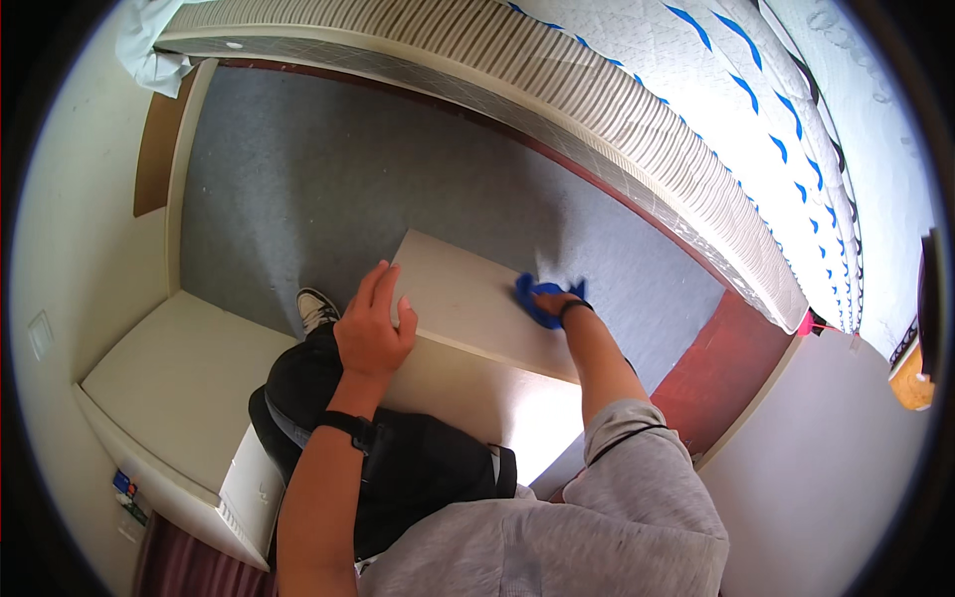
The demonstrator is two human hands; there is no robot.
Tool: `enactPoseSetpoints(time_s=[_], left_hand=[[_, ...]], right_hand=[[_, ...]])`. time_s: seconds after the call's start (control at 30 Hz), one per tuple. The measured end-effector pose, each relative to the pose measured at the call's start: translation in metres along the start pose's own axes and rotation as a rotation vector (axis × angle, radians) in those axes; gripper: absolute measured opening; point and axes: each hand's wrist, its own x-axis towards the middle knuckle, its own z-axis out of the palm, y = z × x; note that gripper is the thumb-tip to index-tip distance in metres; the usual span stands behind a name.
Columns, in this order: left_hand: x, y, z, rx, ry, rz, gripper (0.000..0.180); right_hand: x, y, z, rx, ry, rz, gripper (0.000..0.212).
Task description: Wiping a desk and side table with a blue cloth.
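Note:
A small cream cabinet [460, 291] with a flat top stands in front of me, between my knees and the grey floor. My right hand [553, 301] presses a blue cloth [535, 311] onto the right end of that top, its fingers partly hidden in the folds. My left hand [374, 330] is over the cabinet's near left corner, fingers stretched out and holding nothing. Whether it touches the edge I cannot tell. A black band [348, 429] is around my left wrist.
To my left stands a low cream cabinet [199, 348] against the wall. A bed frame with a striped mattress edge [517, 68] curves along the far side. A dark red floor patch [718, 360] and a pale panel [806, 448] lie to the right. My shoe [316, 310] rests on the floor [368, 159].

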Motion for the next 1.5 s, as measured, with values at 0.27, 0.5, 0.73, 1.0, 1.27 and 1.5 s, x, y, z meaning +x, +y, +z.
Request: enactPoseSetpoints(time_s=[0.27,0.5,0.73,1.0,1.27,1.5], left_hand=[[-0.004,-0.011,-0.002,0.008,-0.004,0.002,0.041],[-0.006,-0.010,-0.004,0.007,-0.064,-0.055,0.042],[-0.006,-0.009,0.000,0.007,-0.042,-0.021,0.044],[-0.007,-0.008,0.001,0.020,-0.030,-0.006,0.045],[-0.008,-0.009,-0.003,-0.010,0.038,-0.052,0.041],[-0.025,-0.028,0.004,0.025,0.097,-0.056,0.038]], right_hand=[[0.000,0.092,0.019,1.621,0.202,0.098,0.074],[0.016,0.287,0.048,3.079,0.532,0.093,0.093],[0.031,0.225,0.047,3.123,0.291,0.542,0.087],[-0.070,0.045,0.004,2.934,-0.138,0.692,0.091],[-0.123,0.113,-0.009,3.449,0.174,0.282,0.079],[-0.206,0.183,-0.045,2.964,0.984,0.317,0.086]])
